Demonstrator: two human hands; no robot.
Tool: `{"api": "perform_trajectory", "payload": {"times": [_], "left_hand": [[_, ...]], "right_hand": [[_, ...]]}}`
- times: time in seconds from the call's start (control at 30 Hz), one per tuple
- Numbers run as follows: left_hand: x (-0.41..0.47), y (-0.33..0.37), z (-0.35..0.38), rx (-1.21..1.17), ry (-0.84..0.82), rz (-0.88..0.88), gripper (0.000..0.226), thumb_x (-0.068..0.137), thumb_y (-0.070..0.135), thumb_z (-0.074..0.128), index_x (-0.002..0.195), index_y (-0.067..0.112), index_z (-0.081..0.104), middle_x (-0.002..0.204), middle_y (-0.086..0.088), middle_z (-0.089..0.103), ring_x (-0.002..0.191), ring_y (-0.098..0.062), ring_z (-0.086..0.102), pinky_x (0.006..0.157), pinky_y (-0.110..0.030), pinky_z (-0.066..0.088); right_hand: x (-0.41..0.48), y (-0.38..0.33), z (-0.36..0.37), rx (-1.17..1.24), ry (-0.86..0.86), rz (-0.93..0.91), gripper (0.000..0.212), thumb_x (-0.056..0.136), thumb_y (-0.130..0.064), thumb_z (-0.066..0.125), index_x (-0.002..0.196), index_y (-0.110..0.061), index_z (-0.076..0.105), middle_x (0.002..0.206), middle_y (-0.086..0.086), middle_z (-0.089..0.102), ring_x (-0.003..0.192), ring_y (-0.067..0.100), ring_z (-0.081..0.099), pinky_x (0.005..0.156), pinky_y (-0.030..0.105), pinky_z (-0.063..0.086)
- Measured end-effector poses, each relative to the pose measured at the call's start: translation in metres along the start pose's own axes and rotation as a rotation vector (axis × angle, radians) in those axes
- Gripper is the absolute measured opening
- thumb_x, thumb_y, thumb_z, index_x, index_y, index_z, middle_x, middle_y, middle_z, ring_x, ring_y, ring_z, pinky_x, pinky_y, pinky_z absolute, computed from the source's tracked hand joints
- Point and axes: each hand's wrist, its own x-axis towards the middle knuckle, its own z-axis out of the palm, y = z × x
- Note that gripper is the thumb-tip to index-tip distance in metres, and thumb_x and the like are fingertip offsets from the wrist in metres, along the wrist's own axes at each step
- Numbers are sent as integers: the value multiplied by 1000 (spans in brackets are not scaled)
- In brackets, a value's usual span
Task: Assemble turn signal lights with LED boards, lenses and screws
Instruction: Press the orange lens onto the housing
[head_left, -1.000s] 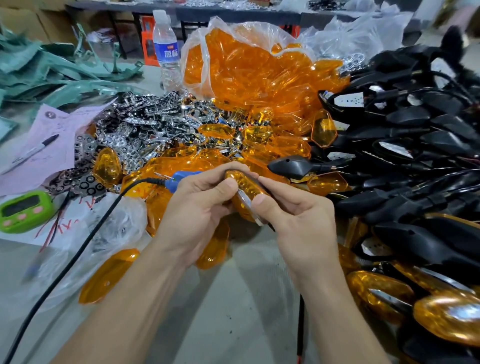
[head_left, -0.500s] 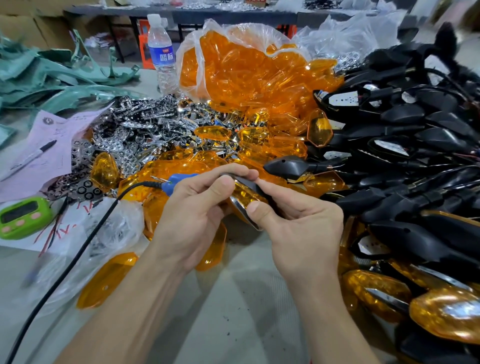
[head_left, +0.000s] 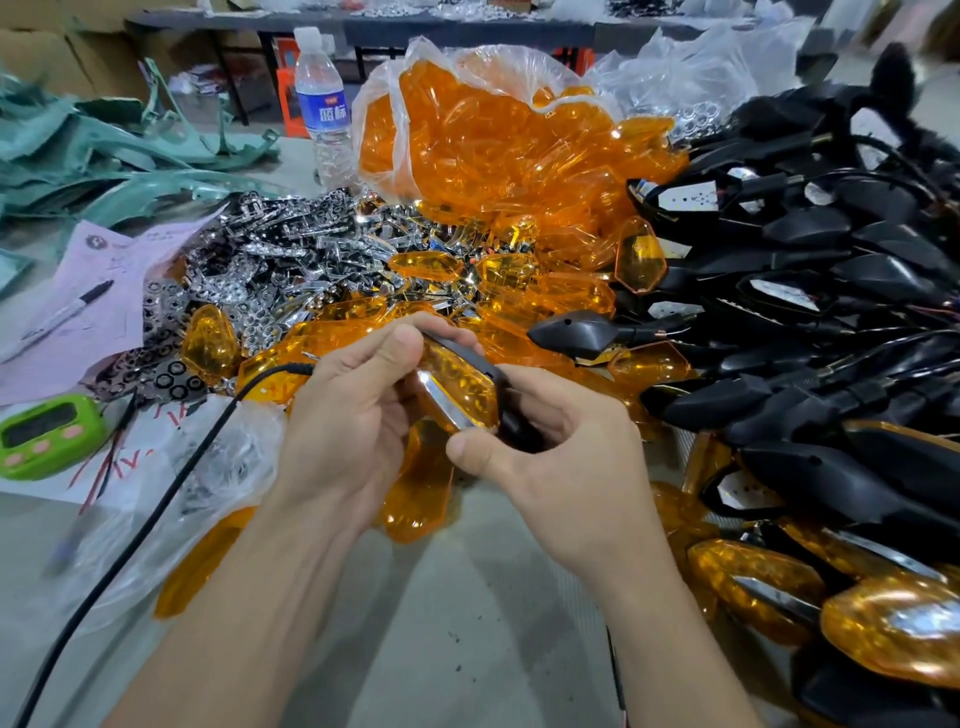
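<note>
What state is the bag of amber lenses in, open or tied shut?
Open: the plastic bag gapes wide, amber lenses spilling out.

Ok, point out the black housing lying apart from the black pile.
The black housing on the amber lenses just beyond the right hand; the rest are heaped at right.

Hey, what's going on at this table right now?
A person is assembling a turn signal, gripping it in both hands: the left hand at its upper end, the right hand at its lower end. Its amber lens sits in the black shell. A black cable runs into the left hand's grip; what it feeds is hidden. Around them lie a bag of loose lenses, chrome parts, empty housings and finished lights.
</note>
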Motion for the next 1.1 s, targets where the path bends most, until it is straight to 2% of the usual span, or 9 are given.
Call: {"api": "perform_trajectory", "payload": {"times": [0.13,0.3,0.5,0.6,0.7,0.77,0.87,0.93,1.1], "left_hand": [[-1,1,2,-55,-13,-35,25,92,25,55,87,19,79,103,-12,76,104,-29,73,86,-40,62],[-2,1,2,-57,-40,-76,27,93,28,54,89,20,80,103,-11,76,106,-28,74,85,-40,62],[1,-2,0,32,15,-72,24,91,36,63,89,20,81,105,-16,76,104,-31,73,87,-41,62],[3,-4,1,131,47,-51,28,96,35,58,89,20,81,106,-18,77,97,-34,71,84,-45,61],[4,-2,0,169,36,-39,30,98,33,55,90,21,82,106,-16,77,94,-33,70,79,-42,59],[3,0,0,120,69,-102,26,96,33,61,87,20,82,98,-13,78,88,-27,72,73,-37,62],[4,-1,2,88,170,-205,22,90,30,66,80,15,79,80,-11,69,72,-24,67,60,-31,58],[5,-5,5,154,227,-181,23,96,20,66,77,12,78,74,-13,62,65,-25,60,55,-30,52],[6,-12,11,277,337,-64,34,89,12,64,58,20,73,57,-2,55,54,-18,50,55,-32,42]], "right_hand": [[-3,-4,4,3,45,-51,34,83,-36,83,116,-33,74,98,-10,77,92,14,72,79,44,61],[-9,-7,9,3,79,-48,27,83,-34,85,108,-29,76,86,-10,75,78,9,69,72,32,60],[-7,-6,11,97,75,8,30,80,-38,84,103,-20,77,92,9,77,91,36,70,75,54,60],[-5,-9,5,182,38,48,24,80,-32,86,102,-24,81,95,12,78,95,40,71,76,59,61],[-3,-10,-5,166,9,25,26,79,-29,88,103,-33,81,94,-5,81,90,20,77,77,48,65],[-3,-10,-8,206,-89,29,41,82,-20,85,112,-45,75,94,-6,81,84,12,77,72,36,64],[-2,-10,-5,233,-239,77,63,87,-15,73,132,-57,60,90,4,78,66,19,69,59,28,58],[-1,-9,-4,245,-253,101,64,87,-21,70,140,-54,56,92,9,77,67,22,70,62,33,61],[-1,2,5,139,-228,106,70,82,-31,77,143,-57,52,112,-13,78,100,8,74,96,44,59]]}}
